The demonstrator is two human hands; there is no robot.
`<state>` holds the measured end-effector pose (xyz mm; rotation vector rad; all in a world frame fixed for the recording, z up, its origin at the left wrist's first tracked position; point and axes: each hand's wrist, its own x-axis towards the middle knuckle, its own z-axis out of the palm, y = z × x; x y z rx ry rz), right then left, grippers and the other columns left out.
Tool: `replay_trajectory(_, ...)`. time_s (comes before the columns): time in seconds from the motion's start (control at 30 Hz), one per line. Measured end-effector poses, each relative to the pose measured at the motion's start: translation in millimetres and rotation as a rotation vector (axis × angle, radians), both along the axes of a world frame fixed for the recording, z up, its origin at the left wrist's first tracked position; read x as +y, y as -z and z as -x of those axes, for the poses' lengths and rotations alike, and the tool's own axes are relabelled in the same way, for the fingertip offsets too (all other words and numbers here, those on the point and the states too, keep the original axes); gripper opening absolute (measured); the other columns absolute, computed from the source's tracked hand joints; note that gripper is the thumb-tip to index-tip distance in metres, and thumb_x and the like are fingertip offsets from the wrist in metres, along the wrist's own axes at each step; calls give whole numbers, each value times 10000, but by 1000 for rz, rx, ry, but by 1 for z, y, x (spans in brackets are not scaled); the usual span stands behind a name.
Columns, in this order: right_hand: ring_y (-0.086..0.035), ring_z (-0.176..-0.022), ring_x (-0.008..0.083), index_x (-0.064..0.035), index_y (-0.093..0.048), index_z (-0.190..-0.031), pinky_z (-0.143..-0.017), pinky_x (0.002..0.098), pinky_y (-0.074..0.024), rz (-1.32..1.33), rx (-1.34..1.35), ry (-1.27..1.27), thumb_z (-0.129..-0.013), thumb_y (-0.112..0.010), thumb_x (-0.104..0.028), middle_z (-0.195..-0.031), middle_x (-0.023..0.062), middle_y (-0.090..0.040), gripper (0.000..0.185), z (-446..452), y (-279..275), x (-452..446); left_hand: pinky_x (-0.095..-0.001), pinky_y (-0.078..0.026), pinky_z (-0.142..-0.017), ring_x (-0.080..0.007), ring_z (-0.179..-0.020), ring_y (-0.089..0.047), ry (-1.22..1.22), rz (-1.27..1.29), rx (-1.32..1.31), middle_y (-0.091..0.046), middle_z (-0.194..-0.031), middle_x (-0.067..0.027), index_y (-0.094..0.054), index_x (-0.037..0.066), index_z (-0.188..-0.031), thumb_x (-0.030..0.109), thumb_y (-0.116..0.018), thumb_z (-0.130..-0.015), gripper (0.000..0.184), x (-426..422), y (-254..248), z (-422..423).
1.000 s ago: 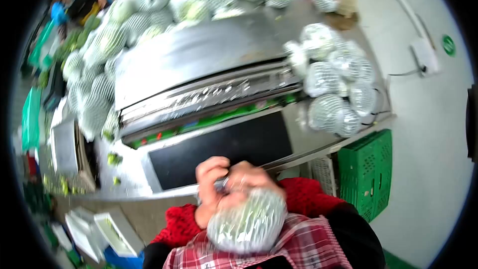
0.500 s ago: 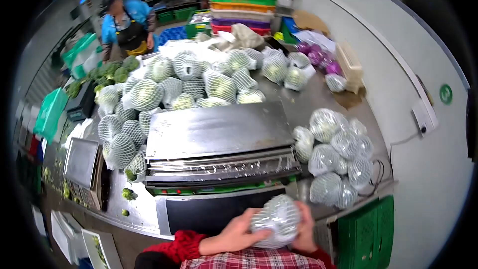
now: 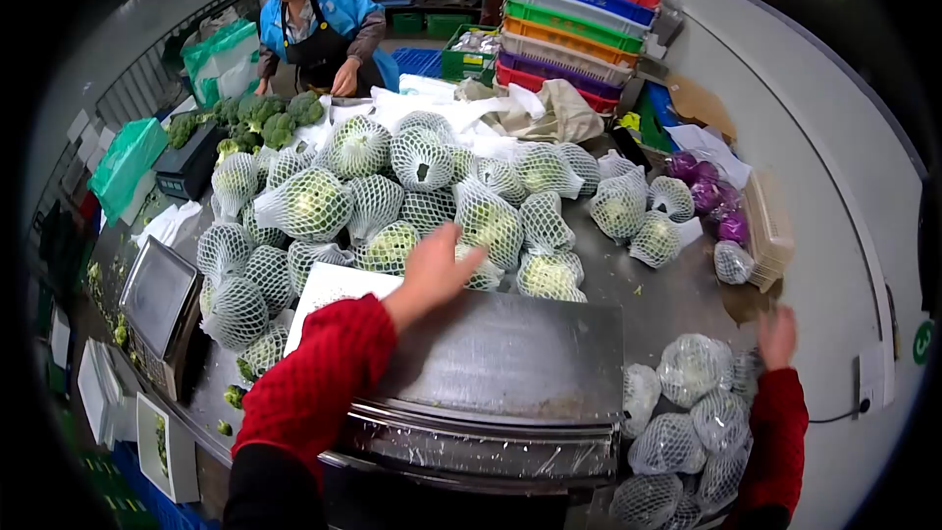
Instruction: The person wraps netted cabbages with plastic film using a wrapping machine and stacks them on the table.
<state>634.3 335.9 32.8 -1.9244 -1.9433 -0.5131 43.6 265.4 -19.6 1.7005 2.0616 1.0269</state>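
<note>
Steel-topped machine (image 3: 510,358) stands before netted vegetable heads (image 3: 312,204); left hand (image 3: 432,270) over its far edge, at them, grip unclear. Right hand (image 3: 777,337) blurred, can't tell grip, near film-wrapped heads (image 3: 695,370). Crate stack (image 3: 571,41) behind.

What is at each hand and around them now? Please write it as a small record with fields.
Left hand: extended over the metal machine, at the nearest netted heads; contact cannot be told
Right hand: blurred, beside the far right of the wrapped heads; grip cannot be told
Far left: broccoli, without nets
Far right: purple vegetables beside a beige basket
Behind: stacked crates in several colours
Other person: person in blue, across the table
</note>
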Motion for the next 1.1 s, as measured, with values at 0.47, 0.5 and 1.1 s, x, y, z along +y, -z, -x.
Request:
replay_trajectory(0.47, -578, -1110, 341, 48, -356, -1344, -957, 367, -436, 578, 949, -790, -785, -722, -372, -1186, 269, -580, 789, 448, 127, 119, -356, -462, -895, -283, -1060, -588, -125, 284, -448, -562, -1233, -244, -419, -132, -1321, 552, -628, -833, 866, 126, 73, 41)
replay_trajectory(0.5, -573, -1116, 343, 50, -362, -1341, -972, 370, -427, 511, 986, -838, -795, -716, -382, -1184, 264, -584, 781, 437, 84, 101, -345, -462, -890, -270, -1025, -607, -35, 47, -547, -611, -1156, -216, -500, -106, -1229, 516, -642, -834, 751, 114, 49, 34)
replay_trajectory(1.1, -528, -496, 328, -11, -676, -723, -536, 391, -450, 694, 519, -494, -903, -575, -396, -551, 171, -564, 437, 254, -15, -201, -403, -486, -517, -318, -531, -620, -4, 119, 404, -620, -590, -180, -694, -18, -759, 499, -611, -841, 530, -248, -49, 30)
